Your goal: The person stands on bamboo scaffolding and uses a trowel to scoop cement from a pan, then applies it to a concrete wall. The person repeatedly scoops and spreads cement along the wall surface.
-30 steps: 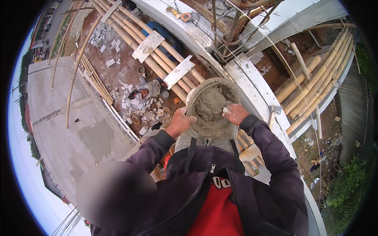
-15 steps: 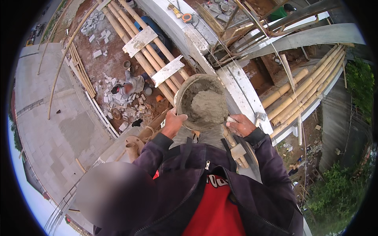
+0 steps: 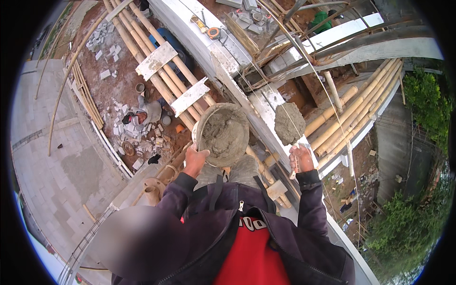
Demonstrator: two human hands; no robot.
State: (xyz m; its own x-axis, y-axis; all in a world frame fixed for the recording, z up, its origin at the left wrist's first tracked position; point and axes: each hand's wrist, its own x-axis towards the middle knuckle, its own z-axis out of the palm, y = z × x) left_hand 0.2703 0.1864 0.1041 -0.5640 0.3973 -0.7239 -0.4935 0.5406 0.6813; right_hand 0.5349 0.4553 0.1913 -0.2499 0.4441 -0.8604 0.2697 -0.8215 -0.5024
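Note:
My left hand (image 3: pixel 194 160) grips the near left rim of a round bucket (image 3: pixel 197 134), which sits tilted in front of my legs. Wet grey mortar (image 3: pixel 222 137) partly fills it. To the right, my right hand (image 3: pixel 302 159) is closed round the handle of a trowel (image 3: pixel 297 165). A thick lump of mortar (image 3: pixel 289 124) covers the trowel's blade and hides most of it. That load hangs over the white wall top (image 3: pixel 262 105), just right of the bucket. Whether the lump touches the wall I cannot tell.
A taut string (image 3: pixel 327 97) runs close by my right hand. Rusty rebar (image 3: pixel 327 40) juts out ahead. Bamboo poles (image 3: pixel 183 81) with white boards lie at the left, more bamboo (image 3: pixel 361 114) at the right. An orange tape measure (image 3: pixel 213 33) rests on the wall. Far below, a person (image 3: pixel 151 111) is among rubble.
My right hand has left the bucket's right side and moved right, now with a mortar-loaded trowel out of the bucket. The bucket, still in my left hand, appears slightly lower and further left.

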